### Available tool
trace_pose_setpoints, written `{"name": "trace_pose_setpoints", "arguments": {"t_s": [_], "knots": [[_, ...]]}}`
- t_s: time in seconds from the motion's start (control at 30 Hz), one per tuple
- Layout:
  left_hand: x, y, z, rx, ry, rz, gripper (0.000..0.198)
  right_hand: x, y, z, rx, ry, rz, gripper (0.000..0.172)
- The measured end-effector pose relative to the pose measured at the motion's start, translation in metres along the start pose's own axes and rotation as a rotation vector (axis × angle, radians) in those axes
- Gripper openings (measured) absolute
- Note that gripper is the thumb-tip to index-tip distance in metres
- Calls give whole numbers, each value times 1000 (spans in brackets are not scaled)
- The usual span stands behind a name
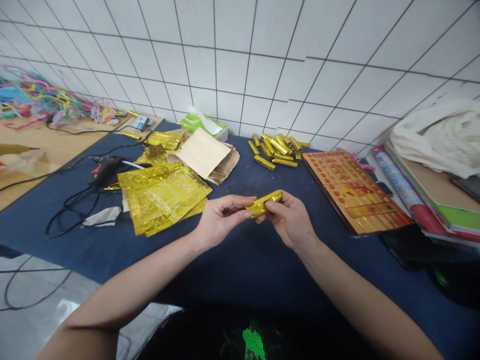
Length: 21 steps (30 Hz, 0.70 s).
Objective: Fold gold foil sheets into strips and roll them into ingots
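My left hand (221, 220) and my right hand (290, 220) meet over the dark blue table (240, 260), both closed on one small rolled gold foil piece (264, 202). The left fingers pinch its near end, the right fingers wrap its far end. A heap of flat gold foil sheets (165, 200) lies to the left of my hands. Beyond them sits a stack of brown paper sheets (210, 157). A pile of finished gold foil rolls (277, 149) lies at the back near the tiled wall.
A red-and-gold printed pack (356, 192) lies to the right, with books and a white bag (438, 132) past it. A black glue gun (107, 167) with cables sits at left. A green tissue box (202, 125) stands at the back. Coloured pipe cleaners (45, 100) cover the wooden table.
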State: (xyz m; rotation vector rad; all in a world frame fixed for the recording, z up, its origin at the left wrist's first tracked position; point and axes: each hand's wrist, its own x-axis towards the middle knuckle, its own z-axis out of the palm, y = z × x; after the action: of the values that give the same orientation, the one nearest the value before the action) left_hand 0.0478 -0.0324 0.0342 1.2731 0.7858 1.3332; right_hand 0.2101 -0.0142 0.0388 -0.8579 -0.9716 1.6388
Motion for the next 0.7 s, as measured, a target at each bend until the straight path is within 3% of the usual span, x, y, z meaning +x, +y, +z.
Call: {"name": "trace_pose_setpoints", "arguments": {"t_s": [0.47,0.6,0.7], "knots": [[-1,-3,-3,205,18,188,10,-4,4,3,-38,46,-107,14],[-1,-4,-3,249,2,193,11,-4,0,2,-34,137,-154,25],[-2,-5,-4,273,-6,193,11,-4,-3,1,-97,109,-130,30]]}}
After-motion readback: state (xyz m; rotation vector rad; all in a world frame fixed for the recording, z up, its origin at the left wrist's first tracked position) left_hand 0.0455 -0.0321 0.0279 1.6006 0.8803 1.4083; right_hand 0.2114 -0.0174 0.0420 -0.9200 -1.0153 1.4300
